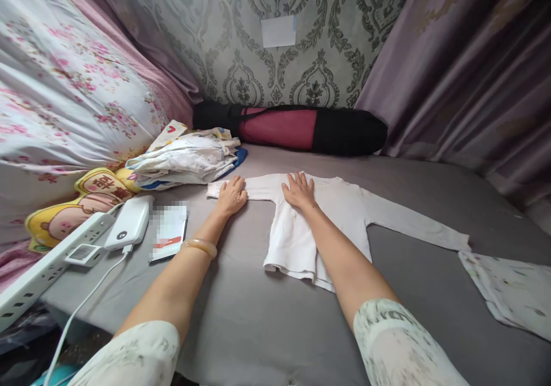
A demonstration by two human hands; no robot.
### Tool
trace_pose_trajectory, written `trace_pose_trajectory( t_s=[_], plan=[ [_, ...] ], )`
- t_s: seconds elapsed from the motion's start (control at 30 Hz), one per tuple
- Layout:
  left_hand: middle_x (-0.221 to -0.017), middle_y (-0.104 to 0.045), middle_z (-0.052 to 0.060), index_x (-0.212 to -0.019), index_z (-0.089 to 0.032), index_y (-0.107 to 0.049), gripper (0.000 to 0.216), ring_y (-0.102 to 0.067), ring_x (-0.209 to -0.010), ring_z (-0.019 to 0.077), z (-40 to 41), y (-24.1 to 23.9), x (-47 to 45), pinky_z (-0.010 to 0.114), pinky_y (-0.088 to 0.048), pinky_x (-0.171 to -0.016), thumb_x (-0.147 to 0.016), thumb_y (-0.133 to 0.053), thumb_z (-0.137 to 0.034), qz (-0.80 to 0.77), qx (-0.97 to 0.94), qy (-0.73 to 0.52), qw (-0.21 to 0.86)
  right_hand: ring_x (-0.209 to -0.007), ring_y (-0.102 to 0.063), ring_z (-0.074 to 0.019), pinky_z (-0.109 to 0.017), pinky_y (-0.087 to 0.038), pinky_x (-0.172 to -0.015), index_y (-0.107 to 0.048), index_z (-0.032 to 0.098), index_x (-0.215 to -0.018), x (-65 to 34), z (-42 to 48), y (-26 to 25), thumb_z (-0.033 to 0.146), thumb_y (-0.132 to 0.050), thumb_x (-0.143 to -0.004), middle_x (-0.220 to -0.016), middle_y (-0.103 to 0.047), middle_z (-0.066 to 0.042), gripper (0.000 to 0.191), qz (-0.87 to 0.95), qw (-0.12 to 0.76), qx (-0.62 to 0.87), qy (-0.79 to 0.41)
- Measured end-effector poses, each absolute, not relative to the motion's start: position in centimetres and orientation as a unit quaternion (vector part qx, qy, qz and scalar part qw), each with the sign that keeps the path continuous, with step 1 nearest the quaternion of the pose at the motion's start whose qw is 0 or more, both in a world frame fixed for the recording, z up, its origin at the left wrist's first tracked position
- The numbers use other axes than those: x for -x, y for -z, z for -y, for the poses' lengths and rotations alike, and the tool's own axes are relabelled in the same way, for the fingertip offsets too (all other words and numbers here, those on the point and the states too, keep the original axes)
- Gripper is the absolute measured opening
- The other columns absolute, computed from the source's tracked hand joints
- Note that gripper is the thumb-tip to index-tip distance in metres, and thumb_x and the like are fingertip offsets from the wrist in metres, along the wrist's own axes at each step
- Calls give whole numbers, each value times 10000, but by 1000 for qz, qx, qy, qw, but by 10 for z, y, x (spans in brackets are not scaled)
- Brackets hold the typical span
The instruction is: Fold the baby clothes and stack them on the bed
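White shirt is lying on the grey sheet, mid-span between the near and far edges, sleeves reaching out toward the left and right edges. Left hand is resting palm-down on the left-side sleeve, close to its cuff, open, not gripping anything that I'm seeing. Right hand is lying open on the upper body by the shoulder, fingers spreading. My read: they're flattening the cloth. To do it well, the right palm should be anchoring the shoulder while the left is stroking outward to the cuff, so the sleeve isn't bunching. Light, even pressure; hard pushing would be dragging the body askew. The hem is rippling on the near-edge side, so that's needing a gentle tug straight, layers lining up. The right-side sleeve is slanting toward the right edge, its cuff ending by a folded garment; can't tell if they're touching, so mind snagging. Left cuff is sitting near the clothes pile; mind the elbow room there.
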State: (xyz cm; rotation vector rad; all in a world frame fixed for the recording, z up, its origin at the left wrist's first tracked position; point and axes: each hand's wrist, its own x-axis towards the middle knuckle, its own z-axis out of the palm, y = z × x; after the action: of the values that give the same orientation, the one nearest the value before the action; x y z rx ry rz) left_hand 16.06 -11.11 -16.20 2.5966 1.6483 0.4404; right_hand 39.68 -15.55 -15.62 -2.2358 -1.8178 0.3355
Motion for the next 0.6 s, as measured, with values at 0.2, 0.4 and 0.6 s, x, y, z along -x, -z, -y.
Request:
trace_pose_trajectory(
  t_s=[0.2, 0.4, 0.6],
  plan=[
    [-1341, -527, 190, -1230, -126, -546, 391, -462, -1258, 320, 120, 162, -158, 473, -350, -1045, -886, -437, -278, -464, -843, -268, -44, -1409, -351, -204, -363, -310, -1134, -404, 166, -1459, -429, 189, 135, 341, -439, -934, -1545, -367, -114, 554, 611, 312, 703, -187],
    [-1021, -649, 135, -1094, -165, -590, 308, -580, -1002, 283, 152, 149, -161, 419, -423, -892, -872, -453, -330, -514, -830, -217, 9, -994, -658, -177, -301, -508, -876, -615, 175, -1186, -467, 293, 120, 243, -507, -883, -1101, -705, -79, 329, 583, 378, 699, -167],
    [-687, -656, 32, -867, -195, -629, 399, -600, -650, 185, 216, 118, -156, 294, -458, -633, -832, -505, -573, -495, -805, -105, 311, -672, -658, -139, -260, -515, -683, -643, 182, -954, -495, 391, 118, 275, -488, -889, -825, -711, -33, 193, 526, 333, 740, -256]
  ],
)
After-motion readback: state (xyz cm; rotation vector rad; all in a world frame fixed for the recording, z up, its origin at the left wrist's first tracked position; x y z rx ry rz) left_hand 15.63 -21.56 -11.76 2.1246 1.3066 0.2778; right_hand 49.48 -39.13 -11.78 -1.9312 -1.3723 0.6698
